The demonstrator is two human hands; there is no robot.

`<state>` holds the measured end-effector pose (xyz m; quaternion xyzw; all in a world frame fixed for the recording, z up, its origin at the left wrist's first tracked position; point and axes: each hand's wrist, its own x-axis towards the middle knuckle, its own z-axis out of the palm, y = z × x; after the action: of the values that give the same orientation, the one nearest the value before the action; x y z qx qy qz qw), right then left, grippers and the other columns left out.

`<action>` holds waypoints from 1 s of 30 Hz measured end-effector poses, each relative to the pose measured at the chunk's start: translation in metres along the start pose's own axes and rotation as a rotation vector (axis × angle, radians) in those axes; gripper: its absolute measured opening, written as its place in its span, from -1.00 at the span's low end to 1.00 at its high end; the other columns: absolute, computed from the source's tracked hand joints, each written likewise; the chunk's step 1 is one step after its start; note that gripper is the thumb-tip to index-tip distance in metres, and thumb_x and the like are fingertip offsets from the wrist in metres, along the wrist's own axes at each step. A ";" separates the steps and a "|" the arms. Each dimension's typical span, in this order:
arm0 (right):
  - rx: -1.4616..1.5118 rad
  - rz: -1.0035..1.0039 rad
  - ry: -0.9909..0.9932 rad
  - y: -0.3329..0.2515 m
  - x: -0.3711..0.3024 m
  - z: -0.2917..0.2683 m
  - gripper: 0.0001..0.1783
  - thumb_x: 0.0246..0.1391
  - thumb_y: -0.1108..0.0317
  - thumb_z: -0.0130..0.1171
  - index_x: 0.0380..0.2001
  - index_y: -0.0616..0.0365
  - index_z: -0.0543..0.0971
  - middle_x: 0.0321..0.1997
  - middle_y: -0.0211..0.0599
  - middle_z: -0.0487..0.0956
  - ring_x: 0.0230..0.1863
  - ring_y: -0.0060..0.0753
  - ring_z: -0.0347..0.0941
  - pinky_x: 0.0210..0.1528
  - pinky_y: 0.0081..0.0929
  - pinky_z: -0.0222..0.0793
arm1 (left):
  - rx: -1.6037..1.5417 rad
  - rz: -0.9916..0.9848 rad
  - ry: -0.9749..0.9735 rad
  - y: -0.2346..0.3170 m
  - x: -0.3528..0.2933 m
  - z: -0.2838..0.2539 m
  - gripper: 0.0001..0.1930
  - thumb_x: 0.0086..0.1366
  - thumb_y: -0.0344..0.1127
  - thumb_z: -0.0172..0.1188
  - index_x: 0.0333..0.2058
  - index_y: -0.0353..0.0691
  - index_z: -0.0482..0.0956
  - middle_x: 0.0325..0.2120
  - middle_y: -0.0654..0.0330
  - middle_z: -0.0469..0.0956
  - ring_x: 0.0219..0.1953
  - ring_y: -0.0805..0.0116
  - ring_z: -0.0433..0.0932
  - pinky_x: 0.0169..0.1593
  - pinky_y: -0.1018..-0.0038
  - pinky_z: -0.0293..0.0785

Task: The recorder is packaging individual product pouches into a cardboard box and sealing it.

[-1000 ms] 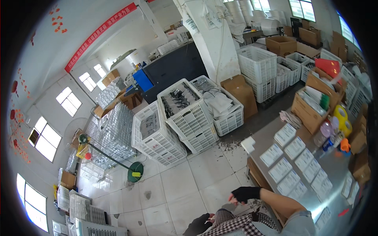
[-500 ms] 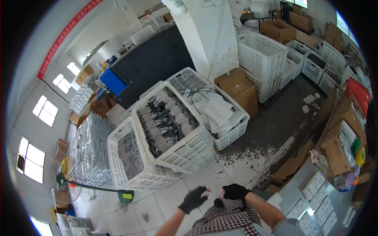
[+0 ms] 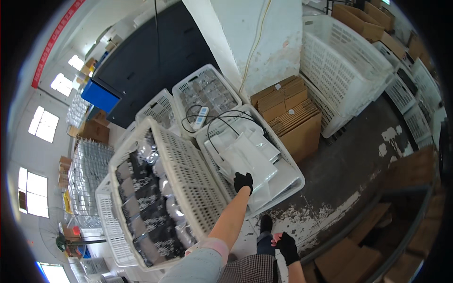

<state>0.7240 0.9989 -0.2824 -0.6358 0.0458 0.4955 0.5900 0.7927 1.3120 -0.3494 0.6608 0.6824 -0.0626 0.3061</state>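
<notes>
My left hand (image 3: 243,182), in a black glove with a blue-grey sleeve behind it, reaches forward onto flat white plastic bags (image 3: 252,158). These bags lie in a white slatted crate (image 3: 298,185); the fingers touch them, but whether they grip one is hidden. A black cable (image 3: 212,137) and a white power strip (image 3: 201,118) lie across the crates' far end. My right hand (image 3: 287,247), also gloved with bare fingertips showing, hangs low in front of my checked apron (image 3: 247,271). Its fingers are curled in, and nothing shows in them.
To the left, a raised white crate (image 3: 191,174) holds rows of grey and black packets (image 3: 153,207). Folded cardboard (image 3: 295,118) stands beside the pillar (image 3: 271,47). Stacked white crates (image 3: 337,61) are at right. Cardboard boxes (image 3: 349,254) lie at lower right.
My view has moved closer to the crates and turned. My left hand has gone forward from in front of my body onto the white bags. The right hand stays low near the apron.
</notes>
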 end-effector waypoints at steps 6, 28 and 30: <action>-0.061 0.228 0.131 0.023 0.038 -0.047 -0.83 0.11 0.36 0.12 -0.30 0.25 0.49 -0.44 -0.26 0.57 -0.47 -0.52 0.52 -0.44 -0.56 0.44 | -0.051 -0.297 0.102 0.020 0.086 0.047 -0.12 0.10 0.09 0.18 0.22 -0.24 -0.06 0.04 -0.10 0.26 -0.02 -0.06 0.44 -0.03 0.15 0.43; -0.488 0.007 -0.470 -0.177 -0.061 0.039 0.01 -0.25 -0.15 0.36 0.20 0.17 0.23 0.16 -0.01 0.32 0.23 -0.07 0.20 0.24 -0.33 0.10 | -0.238 0.603 -0.614 -0.053 -0.193 -0.176 -0.69 0.36 -0.17 -0.08 -0.25 -0.36 0.45 -0.47 0.17 0.48 -0.39 0.45 0.37 -0.23 0.49 0.34; -0.639 -0.075 -0.306 -0.143 -0.105 0.054 -0.25 -0.19 -0.18 0.28 -0.02 0.13 0.46 -0.08 -0.16 0.48 0.08 -0.10 0.34 0.09 -0.28 0.25 | -0.208 0.547 -0.679 -0.086 -0.222 -0.189 -0.63 0.37 -0.11 -0.09 -0.22 -0.38 0.45 -0.42 0.07 0.53 -0.35 0.33 0.46 -0.24 0.44 0.36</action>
<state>0.7320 1.0300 -0.0994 -0.7079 -0.2239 0.5522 0.3793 0.6349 1.2024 -0.1134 0.7247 0.3463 -0.1239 0.5827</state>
